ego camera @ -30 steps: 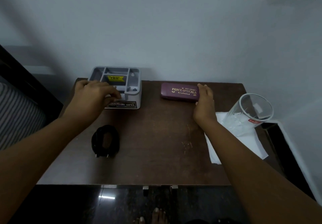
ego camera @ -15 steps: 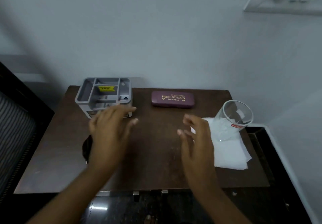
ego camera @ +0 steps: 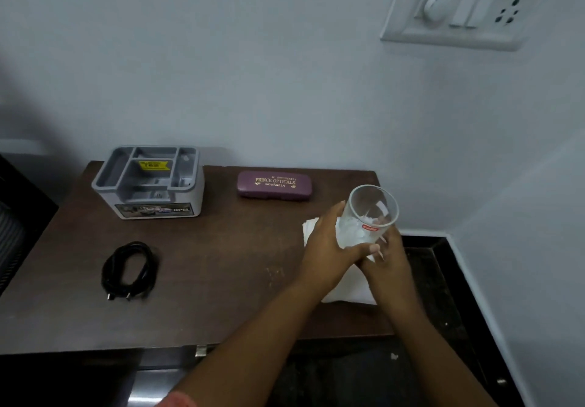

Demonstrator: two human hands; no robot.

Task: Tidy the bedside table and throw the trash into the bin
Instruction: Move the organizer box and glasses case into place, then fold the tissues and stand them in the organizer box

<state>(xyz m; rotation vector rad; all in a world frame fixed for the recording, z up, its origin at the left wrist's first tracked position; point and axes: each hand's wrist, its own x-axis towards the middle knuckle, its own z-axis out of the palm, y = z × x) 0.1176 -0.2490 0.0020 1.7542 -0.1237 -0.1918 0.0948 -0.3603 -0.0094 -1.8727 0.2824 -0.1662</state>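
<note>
Here, a clear drinking glass with a small red label (ego camera: 373,213) sits at the right end of the dark brown wooden bedside table (ego camera: 221,267), above a white paper napkin (ego camera: 349,283) spread flat on the tabletop. Something white and crumpled shows through the glass's wall; whether it lies inside the glass or behind it cannot be told. Both hands are on the glass: the left hand (ego camera: 329,248) wraps its fingers around the near left side, thumb across the base, and the right hand (ego camera: 387,256) cups the lower right side, fingers curled against the wall. Whether the glass rests on the napkin or is lifted off it cannot be told.

A maroon hard spectacle case with gold lettering (ego camera: 274,185) lies flat near the back edge, apart from the glass. Further left stands a grey plastic compartmented organiser (ego camera: 148,181), with a yellow sticker in its middle compartment. In front of it, a coiled black cable (ego camera: 129,269) lies on the bare wood. A white switchboard (ego camera: 468,4) is mounted on the wall above.
</note>
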